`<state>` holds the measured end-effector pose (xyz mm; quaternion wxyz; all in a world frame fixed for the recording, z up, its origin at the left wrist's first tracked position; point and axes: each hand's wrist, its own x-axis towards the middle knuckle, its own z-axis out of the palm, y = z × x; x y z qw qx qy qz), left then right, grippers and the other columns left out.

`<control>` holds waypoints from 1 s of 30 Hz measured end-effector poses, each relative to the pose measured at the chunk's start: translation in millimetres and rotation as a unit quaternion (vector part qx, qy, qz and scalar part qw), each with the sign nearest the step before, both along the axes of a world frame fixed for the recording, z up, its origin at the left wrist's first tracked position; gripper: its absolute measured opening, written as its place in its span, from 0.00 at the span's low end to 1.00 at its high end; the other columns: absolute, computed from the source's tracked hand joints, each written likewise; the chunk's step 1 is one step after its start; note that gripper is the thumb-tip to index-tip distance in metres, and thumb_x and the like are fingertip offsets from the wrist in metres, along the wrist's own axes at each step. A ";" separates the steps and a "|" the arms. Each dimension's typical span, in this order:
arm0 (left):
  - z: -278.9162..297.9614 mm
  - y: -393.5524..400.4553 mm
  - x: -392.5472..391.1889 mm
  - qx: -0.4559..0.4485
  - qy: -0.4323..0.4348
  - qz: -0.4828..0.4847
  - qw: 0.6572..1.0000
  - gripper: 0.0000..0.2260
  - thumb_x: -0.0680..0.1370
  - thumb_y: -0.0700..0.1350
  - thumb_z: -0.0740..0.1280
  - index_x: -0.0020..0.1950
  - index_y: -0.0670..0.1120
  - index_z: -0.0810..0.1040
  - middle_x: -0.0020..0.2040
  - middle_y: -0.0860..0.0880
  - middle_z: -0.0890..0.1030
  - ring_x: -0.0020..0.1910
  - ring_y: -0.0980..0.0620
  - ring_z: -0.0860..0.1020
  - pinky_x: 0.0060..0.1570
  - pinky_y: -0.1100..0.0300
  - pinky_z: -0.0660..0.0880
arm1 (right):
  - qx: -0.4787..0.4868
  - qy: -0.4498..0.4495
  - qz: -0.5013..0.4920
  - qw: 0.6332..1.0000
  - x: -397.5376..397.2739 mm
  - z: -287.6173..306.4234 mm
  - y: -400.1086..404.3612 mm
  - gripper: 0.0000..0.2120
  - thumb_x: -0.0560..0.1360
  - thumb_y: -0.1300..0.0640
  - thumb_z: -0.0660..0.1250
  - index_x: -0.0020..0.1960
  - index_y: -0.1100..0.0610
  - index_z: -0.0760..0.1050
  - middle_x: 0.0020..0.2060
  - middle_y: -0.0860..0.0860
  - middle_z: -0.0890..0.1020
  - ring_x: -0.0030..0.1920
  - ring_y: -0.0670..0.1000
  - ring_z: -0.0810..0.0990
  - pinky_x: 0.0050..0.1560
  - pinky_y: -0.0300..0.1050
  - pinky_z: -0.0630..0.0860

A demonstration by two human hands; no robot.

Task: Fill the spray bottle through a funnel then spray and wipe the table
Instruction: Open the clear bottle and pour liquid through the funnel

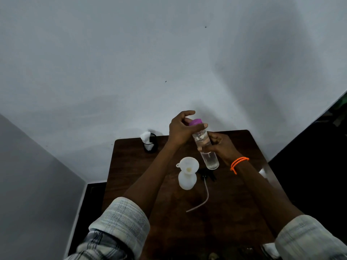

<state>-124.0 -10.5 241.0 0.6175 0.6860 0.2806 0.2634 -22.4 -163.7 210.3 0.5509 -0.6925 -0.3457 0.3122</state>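
Note:
A white spray bottle (187,180) stands on the dark wooden table (234,203) with a white funnel (188,165) set in its neck. Its black spray head (207,175) lies beside it on the table, the thin dip tube (203,199) trailing toward me. Above the table I hold a clear water bottle (209,156) tilted, with a purple cap (195,121). My right hand (221,147) grips the bottle's body. My left hand (180,131) has its fingers around the purple cap.
A black mesh cup (150,143) holding white tissue (145,136) stands at the table's far left corner, against the grey wall. A white object (262,173) lies at the right table edge. An orange band (239,164) circles my right wrist.

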 end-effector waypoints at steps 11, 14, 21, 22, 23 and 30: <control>-2.2 12.4 -3.7 -0.119 0.000 0.095 0.988 0.23 0.65 0.58 0.81 0.56 0.52 0.81 0.43 0.49 0.86 0.42 0.53 0.85 0.51 0.54 0.83 | -0.004 -0.013 -0.016 1.000 4.6 -16.9 -13.3 0.22 0.63 0.66 0.81 0.56 0.56 0.84 0.50 0.54 0.87 0.53 0.56 0.86 0.58 0.56 0.81; -15.9 18.9 -11.1 -0.212 -0.039 0.082 0.973 0.20 0.70 0.48 0.78 0.60 0.46 0.79 0.45 0.44 0.85 0.41 0.48 0.83 0.53 0.45 0.83 | -0.007 -0.022 -0.026 0.999 6.2 -20.1 -17.0 0.22 0.63 0.67 0.81 0.55 0.57 0.84 0.49 0.54 0.87 0.53 0.56 0.86 0.58 0.57 0.81; -52.4 29.8 -42.4 -0.200 0.026 0.137 0.970 0.13 0.81 0.44 0.59 0.49 0.44 0.83 0.41 0.43 0.80 0.33 0.46 0.77 0.27 0.61 0.73 | -0.047 -0.055 -0.030 0.997 12.2 -35.3 -28.1 0.27 0.61 0.66 0.83 0.58 0.53 0.84 0.50 0.50 0.88 0.53 0.51 0.86 0.59 0.57 0.81; -61.6 30.6 -47.9 -0.192 0.043 0.128 0.972 0.14 0.81 0.44 0.57 0.46 0.43 0.83 0.39 0.43 0.79 0.31 0.46 0.76 0.27 0.61 0.71 | -0.056 -0.066 -0.028 0.996 13.2 -38.6 -30.3 0.27 0.61 0.65 0.83 0.58 0.52 0.84 0.50 0.49 0.88 0.53 0.51 0.86 0.59 0.56 0.81; -70.2 31.0 -53.3 -0.187 0.070 0.122 0.972 0.16 0.82 0.44 0.57 0.44 0.43 0.82 0.37 0.43 0.79 0.29 0.47 0.75 0.28 0.61 0.71 | -0.065 -0.079 -0.025 0.994 14.6 -41.8 -32.3 0.27 0.61 0.63 0.84 0.58 0.51 0.84 0.50 0.48 0.88 0.53 0.50 0.86 0.59 0.56 0.81; -123.8 24.7 -81.5 -0.131 0.248 0.067 0.957 0.15 0.75 0.50 0.71 0.32 0.44 0.76 0.28 0.43 0.78 0.21 0.50 0.74 0.27 0.62 0.70 | -0.135 -0.156 -0.004 0.979 14.4 -59.7 -39.4 0.31 0.60 0.61 0.83 0.62 0.48 0.82 0.52 0.42 0.86 0.54 0.42 0.84 0.58 0.43 0.80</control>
